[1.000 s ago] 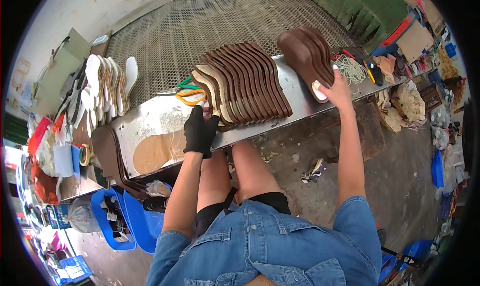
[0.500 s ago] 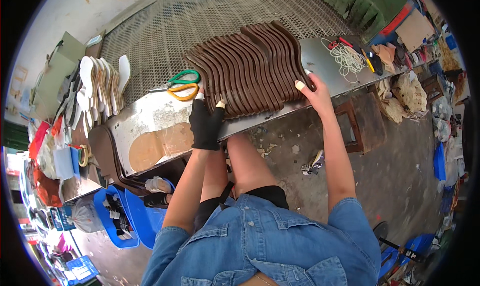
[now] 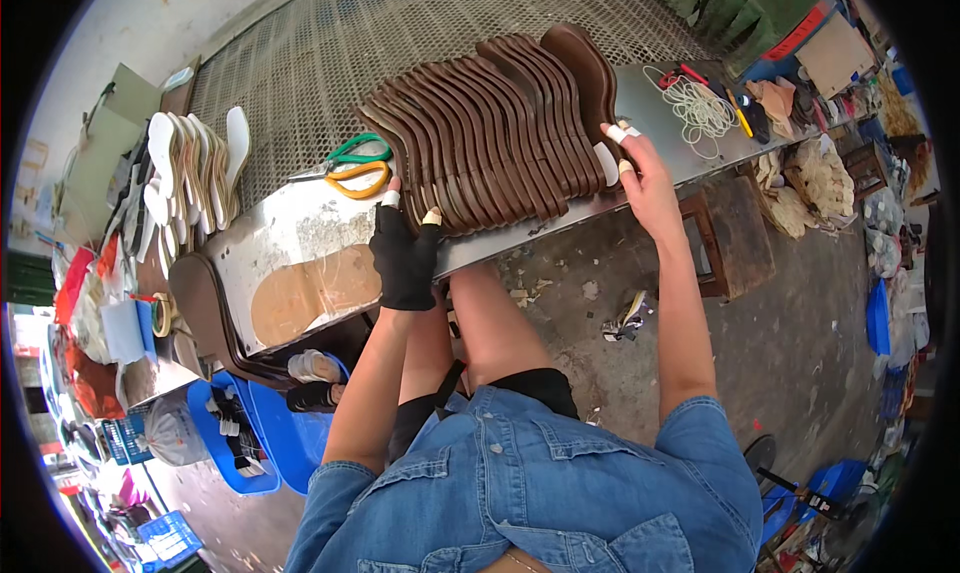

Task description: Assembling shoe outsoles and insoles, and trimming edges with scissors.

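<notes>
A long row of dark brown shoe insoles (image 3: 480, 138) stands on edge, packed side by side on the metal bench. My left hand (image 3: 405, 263), in a black fingerless glove, grips the row's left end, thumb on the near edge and fingers along the outer side. At the right end, my right hand (image 3: 645, 178), bare with pale wraps on its fingertips, holds the heel end of the outermost insole (image 3: 585, 61). That insole leans away from the others at its far end, and a white patch (image 3: 606, 163) shows near its heel.
Scissors (image 3: 357, 165) with green and yellow handles lie left of the row. A tan sole-shaped piece (image 3: 315, 293) and brown insoles (image 3: 200, 293) are nearer left. White insoles (image 3: 195, 168) stand behind. Cord (image 3: 695, 113) lies right; blue bins (image 3: 285, 423) stand below left.
My right hand has shifted its fingers onto the outermost insole, which now tilts right, away from the row, with a white patch uncovered. My left hand stays at the left end.
</notes>
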The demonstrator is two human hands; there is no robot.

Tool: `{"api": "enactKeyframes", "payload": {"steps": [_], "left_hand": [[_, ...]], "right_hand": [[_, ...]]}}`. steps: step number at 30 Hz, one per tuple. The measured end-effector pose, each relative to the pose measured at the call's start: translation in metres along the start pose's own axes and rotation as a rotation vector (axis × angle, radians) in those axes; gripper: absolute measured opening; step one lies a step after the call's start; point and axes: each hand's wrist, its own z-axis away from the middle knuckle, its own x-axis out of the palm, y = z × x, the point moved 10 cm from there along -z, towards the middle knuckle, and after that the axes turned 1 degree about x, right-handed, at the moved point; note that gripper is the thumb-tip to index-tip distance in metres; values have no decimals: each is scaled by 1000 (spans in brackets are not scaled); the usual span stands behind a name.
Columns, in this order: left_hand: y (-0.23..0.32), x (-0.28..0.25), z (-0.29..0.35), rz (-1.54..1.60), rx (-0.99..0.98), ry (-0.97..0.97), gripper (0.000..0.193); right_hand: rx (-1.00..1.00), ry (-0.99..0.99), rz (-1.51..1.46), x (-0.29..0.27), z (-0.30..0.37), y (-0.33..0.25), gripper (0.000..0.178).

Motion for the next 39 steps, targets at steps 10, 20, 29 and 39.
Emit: {"api": "enactKeyframes", "payload": {"steps": [10, 20, 29, 39], "left_hand": [[-4, 0, -1, 10, -31, -39, 66], [3, 0, 0, -1, -59, -54, 63], [0, -1, 0, 25, -129, -84, 62], [-9, 2, 1, 65, -98, -65, 63]], "right_hand": [[-82, -79, 298, 21, 2, -25, 41], [-114, 105, 313, 18, 3, -34, 39], [-268, -73, 532, 49, 7, -65, 56], [-316, -50, 504, 52, 12, -68, 30]]}}
